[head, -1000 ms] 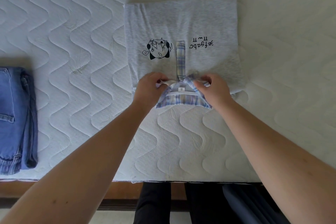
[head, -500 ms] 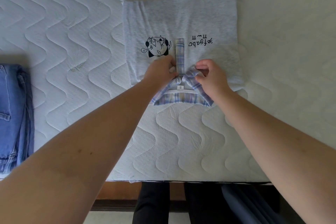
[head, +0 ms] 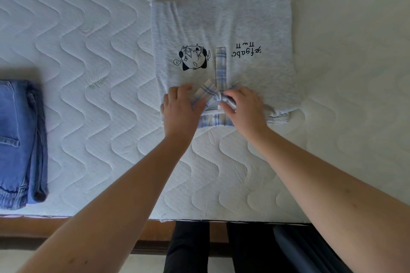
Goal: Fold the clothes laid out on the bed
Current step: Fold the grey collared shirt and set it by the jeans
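Observation:
A light grey polo shirt point(head: 244, 24), folded into a rectangle, lies face up on the white quilted mattress point(head: 99, 51). It has a black cartoon print and lettering. Its blue plaid collar point(head: 208, 91) and placket point toward me. My left hand point(head: 179, 108) rests on the left collar flap, with the fingers spread on the shirt beside it. My right hand point(head: 246, 106) pinches the right collar flap at the neck opening with curled fingers. Most of the right flap is hidden under that hand.
Folded blue jeans point(head: 17, 139) lie at the left edge of the mattress. The wooden bed frame point(head: 66, 226) runs along the near edge, and my legs in dark trousers point(head: 188, 248) stand against it.
My left hand has moved left from the placket onto the left collar flap. My right hand has shifted slightly toward the centre of the collar. The left flap now lies turned out.

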`<state>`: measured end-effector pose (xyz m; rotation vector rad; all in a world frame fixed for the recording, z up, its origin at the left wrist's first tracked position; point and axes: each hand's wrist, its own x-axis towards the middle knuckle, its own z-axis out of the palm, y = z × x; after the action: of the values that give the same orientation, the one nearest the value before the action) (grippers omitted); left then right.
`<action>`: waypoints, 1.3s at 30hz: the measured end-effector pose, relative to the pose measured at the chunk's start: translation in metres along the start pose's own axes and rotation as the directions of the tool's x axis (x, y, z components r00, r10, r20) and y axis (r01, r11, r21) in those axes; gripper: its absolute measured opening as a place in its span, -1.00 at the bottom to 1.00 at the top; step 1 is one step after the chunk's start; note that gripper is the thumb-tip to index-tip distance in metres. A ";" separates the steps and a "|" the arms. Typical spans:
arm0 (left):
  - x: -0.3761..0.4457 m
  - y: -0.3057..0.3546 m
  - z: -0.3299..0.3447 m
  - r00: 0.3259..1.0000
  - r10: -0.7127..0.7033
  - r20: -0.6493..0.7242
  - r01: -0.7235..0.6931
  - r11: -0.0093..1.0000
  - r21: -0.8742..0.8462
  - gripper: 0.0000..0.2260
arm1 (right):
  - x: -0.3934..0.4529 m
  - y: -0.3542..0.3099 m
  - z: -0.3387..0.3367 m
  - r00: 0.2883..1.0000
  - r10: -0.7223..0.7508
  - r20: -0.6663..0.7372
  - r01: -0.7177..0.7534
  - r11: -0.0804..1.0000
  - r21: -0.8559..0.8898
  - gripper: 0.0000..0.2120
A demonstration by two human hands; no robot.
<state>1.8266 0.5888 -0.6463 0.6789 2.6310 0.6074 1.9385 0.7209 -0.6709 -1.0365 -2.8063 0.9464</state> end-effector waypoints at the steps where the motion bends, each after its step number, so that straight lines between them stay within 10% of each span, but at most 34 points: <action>1: -0.006 -0.002 0.001 0.999 -0.041 -0.001 0.041 0.999 0.017 -0.48 | 0.003 -0.003 0.002 0.997 0.056 0.051 -0.056 0.998 -0.011 -0.70; 11: -0.022 -0.028 0.011 0.966 0.256 0.038 -0.258 0.935 0.244 -0.78 | 0.032 -0.023 -0.002 0.921 0.331 0.205 -0.326 0.944 -0.057 -0.64; 17: -0.029 -0.040 0.014 0.932 0.343 0.121 -0.362 0.900 0.242 -0.77 | 0.030 -0.019 0.000 0.988 0.139 0.059 -0.110 0.929 -0.353 -0.65; 21: -0.030 -0.040 0.011 0.917 0.354 0.185 -0.374 0.923 0.087 -0.80 | 0.022 -0.015 0.000 0.996 0.094 -0.009 -0.093 0.969 -0.227 -0.68; 27: -0.023 -0.040 -0.012 0.994 -0.011 -0.112 -0.001 0.995 -0.104 -0.73 | -0.004 0.026 -0.028 0.958 0.185 -0.221 -0.202 0.978 -0.055 -0.76; 31: 0.005 -0.053 -0.014 0.882 -0.456 0.116 0.468 0.822 -0.324 -0.40 | -0.009 0.070 -0.048 0.857 0.468 -0.214 -0.471 0.881 0.038 -0.51; 35: 0.026 -0.056 -0.017 0.813 -0.519 0.262 0.582 0.730 -0.358 -0.51 | 0.002 0.097 -0.062 0.696 0.716 -0.062 -0.690 0.690 0.220 -0.53; 39: 0.029 -0.055 -0.020 0.831 -0.420 0.365 0.547 0.734 -0.402 -0.67 | 0.006 0.098 -0.071 0.739 0.659 0.142 -0.674 0.727 0.132 -0.57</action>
<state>1.7734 0.5537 -0.6624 -0.1019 2.1371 0.9036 2.0060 0.8215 -0.6670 -2.0874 -2.3267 1.2668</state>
